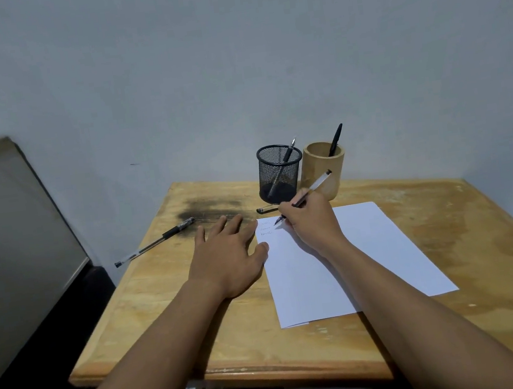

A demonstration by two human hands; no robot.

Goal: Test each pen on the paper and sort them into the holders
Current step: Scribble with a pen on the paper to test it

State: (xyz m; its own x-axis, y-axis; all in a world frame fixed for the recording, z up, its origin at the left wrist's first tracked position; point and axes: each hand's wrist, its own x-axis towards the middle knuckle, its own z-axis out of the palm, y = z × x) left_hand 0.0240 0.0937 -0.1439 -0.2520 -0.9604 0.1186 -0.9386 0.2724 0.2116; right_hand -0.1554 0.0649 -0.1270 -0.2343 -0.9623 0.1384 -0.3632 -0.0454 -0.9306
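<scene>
Fingers (pixel 294 209) of right hand (pixel 312 224) clamped on pen (pixel 318 183), left hand (pixel 227 256) flat by paper (pixel 368 245) | step: scribble test | next: judge mark, pick mesh holder (pixel 278 172) or wooden holder (pixel 318 170)

Four pens (pixel 312 187) (pixel 154 242) (pixel 288 151) (pixel 335 139), two holders (pixel 278 175) (pixel 312 161), one paper sheet (pixel 368 245), one cap (pixel 266 210).

No legible text, brand or no. was present. The paper (pixel 368 245) carried three short handwritten lines (pixel 265 228) at its top-left corner, just left of the tip of the pen (pixel 305 195). Lines were too small and faint to read; indiv. ltrs could not be distinguished.
</scene>
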